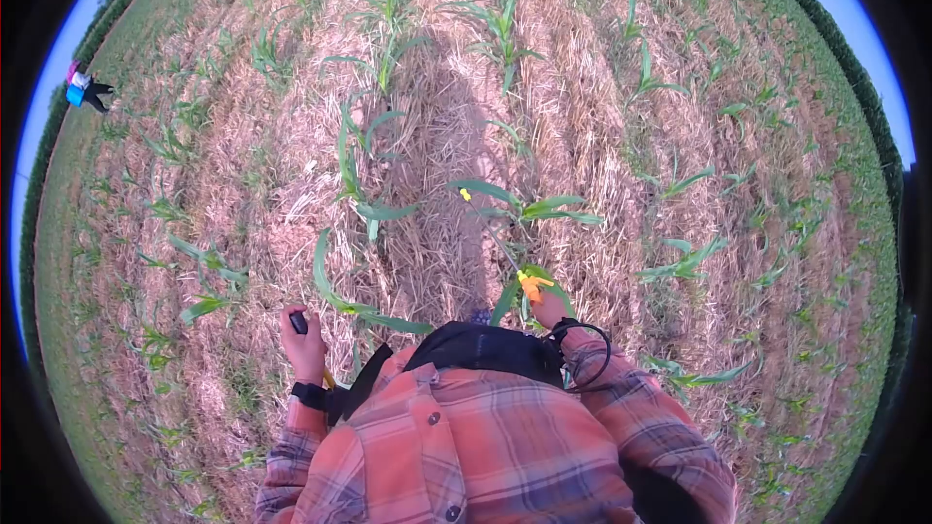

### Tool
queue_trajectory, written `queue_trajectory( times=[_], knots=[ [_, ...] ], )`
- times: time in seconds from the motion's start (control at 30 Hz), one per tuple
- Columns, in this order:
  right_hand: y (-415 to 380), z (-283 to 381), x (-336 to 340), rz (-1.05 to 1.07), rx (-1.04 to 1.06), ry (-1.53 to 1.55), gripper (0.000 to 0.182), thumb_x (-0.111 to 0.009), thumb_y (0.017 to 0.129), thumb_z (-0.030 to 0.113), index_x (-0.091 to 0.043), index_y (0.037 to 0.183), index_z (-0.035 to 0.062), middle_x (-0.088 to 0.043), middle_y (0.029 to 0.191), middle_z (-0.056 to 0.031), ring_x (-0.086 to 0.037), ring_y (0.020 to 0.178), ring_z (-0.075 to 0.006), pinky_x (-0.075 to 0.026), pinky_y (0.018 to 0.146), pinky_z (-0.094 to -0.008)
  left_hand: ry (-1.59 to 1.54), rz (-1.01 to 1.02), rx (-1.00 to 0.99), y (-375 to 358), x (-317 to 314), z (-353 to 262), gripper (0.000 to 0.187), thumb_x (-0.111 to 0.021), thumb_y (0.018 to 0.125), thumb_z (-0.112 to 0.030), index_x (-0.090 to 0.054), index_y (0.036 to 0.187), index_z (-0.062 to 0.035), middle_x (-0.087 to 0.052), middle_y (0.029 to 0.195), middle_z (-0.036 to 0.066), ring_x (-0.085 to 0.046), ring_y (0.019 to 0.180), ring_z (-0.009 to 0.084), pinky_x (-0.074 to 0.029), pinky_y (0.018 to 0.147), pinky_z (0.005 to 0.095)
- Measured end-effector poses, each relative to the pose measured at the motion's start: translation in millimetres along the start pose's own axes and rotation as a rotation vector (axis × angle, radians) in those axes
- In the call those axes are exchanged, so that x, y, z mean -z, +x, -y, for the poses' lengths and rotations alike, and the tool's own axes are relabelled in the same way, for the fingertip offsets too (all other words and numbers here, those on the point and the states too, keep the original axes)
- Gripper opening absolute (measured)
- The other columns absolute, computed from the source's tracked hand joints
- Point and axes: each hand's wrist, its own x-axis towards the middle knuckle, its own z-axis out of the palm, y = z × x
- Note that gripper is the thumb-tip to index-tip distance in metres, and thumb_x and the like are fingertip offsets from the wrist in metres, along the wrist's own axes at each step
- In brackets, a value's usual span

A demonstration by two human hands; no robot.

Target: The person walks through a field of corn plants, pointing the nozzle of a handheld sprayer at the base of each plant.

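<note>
our left hand [307, 347] curls its fingers round one black grip [299, 323], our right hand [551, 310] round one orange spray handle [533, 286]. one wand [506, 253] reaches over the field [442, 281] to one yellow nozzle [465, 195]; near the left edge is one other person [89, 90].

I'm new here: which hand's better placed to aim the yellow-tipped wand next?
Probably the right hand: it grips the orange handle of the wand; the left hand holds a black object.

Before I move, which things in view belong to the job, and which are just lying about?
Likely the job:
- orange trigger handle, in the right hand
- yellow wand tip
- black grip, in the left hand
- young maize plants

Just around:
- dry straw
- treeline
</note>
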Motion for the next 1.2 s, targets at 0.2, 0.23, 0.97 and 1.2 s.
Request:
queue_trajectory(
  times=[0.2,0.23,0.97,1.2],
  knots=[
    [48,-59,21,-0.352,-0.048,-0.036,0.027,-0.052,0.072,0.027,-0.058,0.077,0.0012,-0.058,0.068,-0.0176,-0.058,0.064,-0.0325,-0.045,0.059,-0.0409,0.106,0.001,-0.072,16,-32,-17,0.017,-0.051,0.076,-0.002,-0.045,0.089,-0.0099,-0.037,0.056,-0.003,-0.035,0.038,0.0043,-0.029,0.032,0.0198],
    [54,-70,22,-0.346,-0.056,-0.036,0.027,-0.052,0.072,0.027,-0.058,0.077,0.0011,-0.058,0.068,-0.0176,-0.058,0.064,-0.0325,-0.045,0.059,-0.0409,0.112,0.007,-0.067,20,-33,-14,0.017,-0.051,0.076,-0.002,-0.045,0.089,-0.0099,-0.037,0.056,-0.003,-0.035,0.038,0.0043,-0.029,0.032,0.0198],
    [179,113,40,-0.121,0.097,-0.145,0.025,-0.050,0.072,0.029,-0.057,0.083,0.0076,-0.058,0.073,-0.0157,-0.055,0.071,-0.0341,-0.042,0.063,-0.0420,-0.120,0.124,0.080,237,-89,-33,0.018,-0.052,0.075,-0.003,-0.045,0.089,-0.0110,-0.038,0.059,-0.003,-0.035,0.040,0.0036,-0.031,0.032,0.0195],
    [198,203,55,0.195,0.358,-0.096,0.028,-0.051,0.074,0.025,-0.054,0.096,0.0075,-0.060,0.078,-0.0136,-0.058,0.070,-0.0264,-0.045,0.064,-0.0347,-0.082,0.130,0.103,281,-100,-32,0.019,-0.054,0.075,-0.004,-0.045,0.090,-0.0105,-0.038,0.059,-0.003,-0.036,0.039,0.0042,-0.031,0.032,0.0197]
  ],
)
